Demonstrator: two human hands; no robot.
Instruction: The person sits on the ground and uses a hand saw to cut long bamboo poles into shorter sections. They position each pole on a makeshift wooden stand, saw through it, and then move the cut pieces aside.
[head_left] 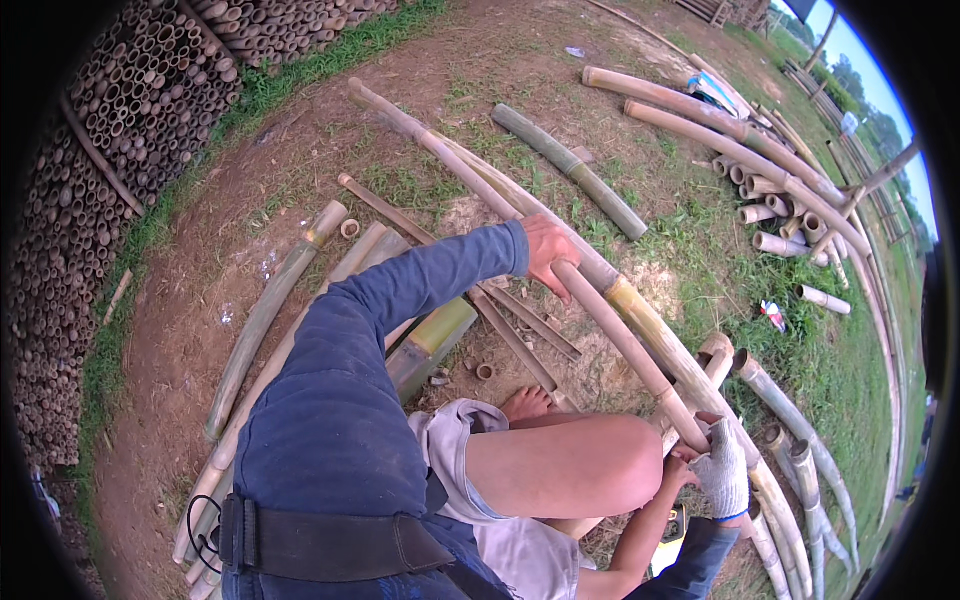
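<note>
Left hand (548, 255) fingers round smooth tan bamboo pole (625, 345), gloved right hand (722, 468) gripping its lower end.

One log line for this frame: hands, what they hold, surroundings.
left hand: grips thin bamboo pole | right hand: gloved, grips same pole's lower end | pole lies across thick bamboo pole | ground: scattered bamboo

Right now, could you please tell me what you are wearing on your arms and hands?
My left hand is ungloved below a long dark blue sleeve. My right hand wears a pale grey knitted glove with a blue wrist band and a matching sleeve.
</note>
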